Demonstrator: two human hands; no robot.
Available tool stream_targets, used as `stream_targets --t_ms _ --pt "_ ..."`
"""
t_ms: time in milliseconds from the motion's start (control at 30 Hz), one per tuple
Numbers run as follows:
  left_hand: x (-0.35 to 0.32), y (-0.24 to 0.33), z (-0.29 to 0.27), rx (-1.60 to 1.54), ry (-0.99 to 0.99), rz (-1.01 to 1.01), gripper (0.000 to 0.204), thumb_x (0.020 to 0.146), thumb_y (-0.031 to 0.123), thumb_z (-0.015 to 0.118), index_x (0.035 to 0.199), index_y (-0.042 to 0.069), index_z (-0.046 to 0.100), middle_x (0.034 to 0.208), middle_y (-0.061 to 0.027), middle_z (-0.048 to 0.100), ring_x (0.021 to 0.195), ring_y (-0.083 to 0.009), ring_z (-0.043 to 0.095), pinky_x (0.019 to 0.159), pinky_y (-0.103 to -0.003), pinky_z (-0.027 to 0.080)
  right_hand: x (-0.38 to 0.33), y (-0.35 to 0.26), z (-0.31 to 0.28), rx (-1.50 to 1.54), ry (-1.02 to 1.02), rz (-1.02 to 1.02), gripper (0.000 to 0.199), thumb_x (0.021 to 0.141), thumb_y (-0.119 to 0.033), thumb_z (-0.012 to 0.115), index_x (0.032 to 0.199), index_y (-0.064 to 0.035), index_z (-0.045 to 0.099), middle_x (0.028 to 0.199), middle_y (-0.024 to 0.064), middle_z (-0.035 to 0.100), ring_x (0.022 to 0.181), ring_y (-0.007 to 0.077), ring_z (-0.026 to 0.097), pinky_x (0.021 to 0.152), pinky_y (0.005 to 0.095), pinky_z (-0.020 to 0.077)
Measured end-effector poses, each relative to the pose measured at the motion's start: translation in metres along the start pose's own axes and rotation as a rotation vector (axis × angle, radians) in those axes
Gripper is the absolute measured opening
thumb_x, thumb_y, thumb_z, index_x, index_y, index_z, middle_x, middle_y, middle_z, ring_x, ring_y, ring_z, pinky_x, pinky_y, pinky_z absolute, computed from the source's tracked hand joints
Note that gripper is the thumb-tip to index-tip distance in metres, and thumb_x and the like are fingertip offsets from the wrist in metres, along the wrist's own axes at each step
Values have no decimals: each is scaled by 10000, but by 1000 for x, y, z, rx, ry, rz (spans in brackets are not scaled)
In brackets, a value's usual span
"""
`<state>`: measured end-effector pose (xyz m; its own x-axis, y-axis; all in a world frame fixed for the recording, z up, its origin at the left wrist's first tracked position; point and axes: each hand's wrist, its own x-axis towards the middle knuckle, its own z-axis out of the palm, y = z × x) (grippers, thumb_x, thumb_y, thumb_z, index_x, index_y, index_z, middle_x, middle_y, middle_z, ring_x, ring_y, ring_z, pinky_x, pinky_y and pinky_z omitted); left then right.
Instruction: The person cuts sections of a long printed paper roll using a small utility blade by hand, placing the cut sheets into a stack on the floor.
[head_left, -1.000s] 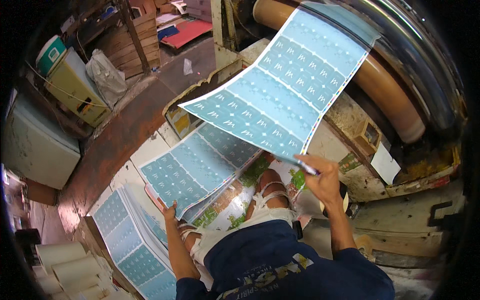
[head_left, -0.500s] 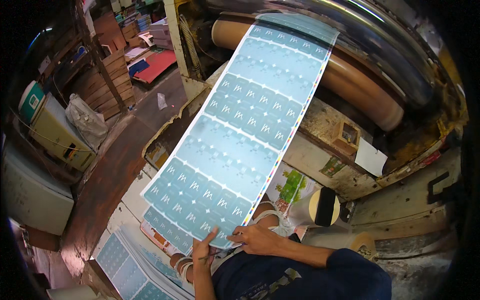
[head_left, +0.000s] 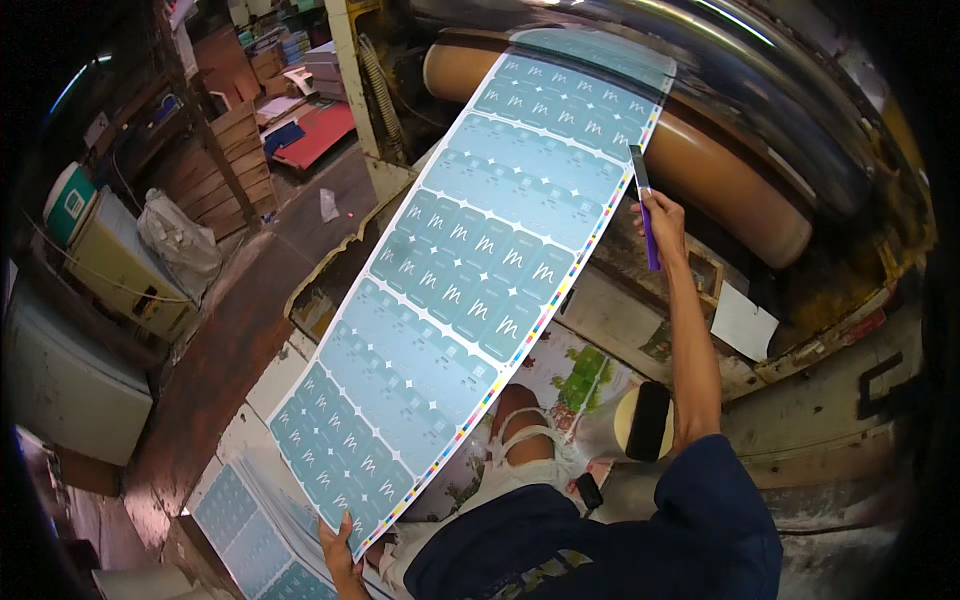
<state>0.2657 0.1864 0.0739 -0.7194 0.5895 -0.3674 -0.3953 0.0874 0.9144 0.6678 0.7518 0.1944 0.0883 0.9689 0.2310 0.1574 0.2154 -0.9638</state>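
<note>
A long teal-and-pale-blue printed sheet (head_left: pixel 440 270) runs from under the rollers down toward me, with a strip of colour patches along its right edge. My left hand (head_left: pixel 342 555) grips its near end, thumb on top and the other fingers mostly hidden beneath. Out at the far right edge of the sheet, my right hand (head_left: pixel 668 228) is closed round a knife (head_left: pixel 652 250) with a purple handle. Its dark blade points away from me and lies at the sheet's edge, just short of the rollers; whether it touches the paper I cannot tell.
Beyond the sheet lie a brown roller (head_left: pixel 740 195) and a shiny metal roller (head_left: pixel 820 130). Lower left, a stack of printed sheets (head_left: pixel 228 505) stands beside me. Right of the sheet are a white paper (head_left: pixel 743 322) and a roll with a black band (head_left: pixel 622 420).
The sheet has come further out from the rollers toward me. My left hand has moved down and left with its end. My right hand has left the near end and reached far right, now with the knife.
</note>
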Motion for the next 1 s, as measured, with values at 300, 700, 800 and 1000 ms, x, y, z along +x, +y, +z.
stream_targets --t_ms 300,700,800,1000 --pt "-15 -29 -21 -53 -1 -51 590 848 64 664 1365 -32 396 1234 -134 565 1081 -231 578 960 -335 456 -18 27 15 -302 202 -295 336 879 -206 670 1176 -53 637 835 95 647 647 149 595 511 276 454" --pt "53 -111 -176 0 269 31 598 851 85 697 1375 4 420 1222 -108 573 1049 -209 570 930 -316 452 23 -6 73 -784 -307 -742 396 702 9 539 1032 -101 727 844 152 695 885 295 684 774 342 530" --pt "50 -103 -220 148 355 -11 579 870 115 691 1376 12 430 1226 -85 576 1041 -182 560 909 -292 443 -5 -12 80 -908 -281 -516 400 724 10 521 1036 -125 732 825 160 695 827 305 690 763 359 525" --pt "75 -97 -223 243 306 -29 459 864 68 689 1292 13 534 1170 -59 620 1006 -151 564 863 -263 434 -61 -10 95 -871 -287 -600 404 716 1 561 1063 -124 724 868 192 689 685 246 685 675 341 512"
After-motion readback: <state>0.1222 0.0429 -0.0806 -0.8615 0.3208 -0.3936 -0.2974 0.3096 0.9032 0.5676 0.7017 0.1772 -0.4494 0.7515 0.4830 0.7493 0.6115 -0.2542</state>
